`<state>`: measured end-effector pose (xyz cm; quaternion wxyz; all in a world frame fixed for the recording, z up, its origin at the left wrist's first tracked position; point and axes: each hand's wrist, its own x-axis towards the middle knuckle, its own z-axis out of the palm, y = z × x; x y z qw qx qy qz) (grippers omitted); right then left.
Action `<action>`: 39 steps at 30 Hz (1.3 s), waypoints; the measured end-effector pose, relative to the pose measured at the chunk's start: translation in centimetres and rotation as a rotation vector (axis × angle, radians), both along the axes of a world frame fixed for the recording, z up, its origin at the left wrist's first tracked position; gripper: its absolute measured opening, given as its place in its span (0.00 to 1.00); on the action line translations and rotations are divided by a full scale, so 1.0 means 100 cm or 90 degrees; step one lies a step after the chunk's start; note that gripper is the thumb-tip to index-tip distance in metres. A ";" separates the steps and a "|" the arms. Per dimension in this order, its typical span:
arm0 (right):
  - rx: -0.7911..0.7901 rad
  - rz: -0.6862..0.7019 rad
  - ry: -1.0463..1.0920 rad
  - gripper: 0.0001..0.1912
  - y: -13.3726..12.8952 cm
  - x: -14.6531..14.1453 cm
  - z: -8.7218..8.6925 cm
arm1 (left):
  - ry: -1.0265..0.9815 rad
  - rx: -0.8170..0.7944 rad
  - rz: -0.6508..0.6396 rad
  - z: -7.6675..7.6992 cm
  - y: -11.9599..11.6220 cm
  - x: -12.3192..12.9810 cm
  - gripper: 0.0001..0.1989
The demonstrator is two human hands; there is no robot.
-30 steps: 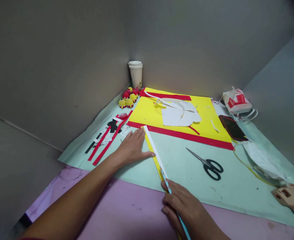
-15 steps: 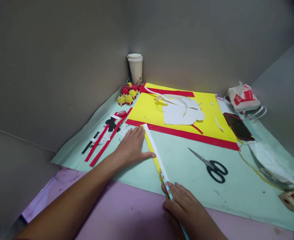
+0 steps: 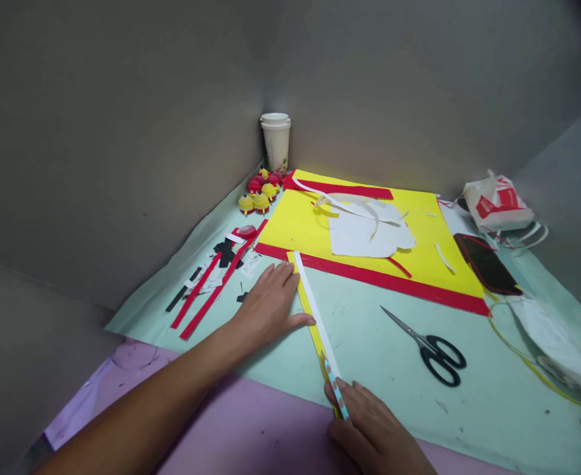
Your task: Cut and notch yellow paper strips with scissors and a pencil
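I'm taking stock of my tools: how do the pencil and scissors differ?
The pencil is in the right hand; the scissors lie untouched on the green sheet. The pencil is light blue with spots; the scissors have black handles and metal blades. Both end in a point.

1 head-worn view, forward and down over both hands.
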<state>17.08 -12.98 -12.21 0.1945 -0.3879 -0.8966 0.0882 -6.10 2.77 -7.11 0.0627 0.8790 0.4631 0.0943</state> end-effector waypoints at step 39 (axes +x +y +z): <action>0.034 0.018 -0.021 0.14 -0.002 0.002 -0.005 | -0.055 0.059 -0.091 -0.001 -0.018 0.009 0.10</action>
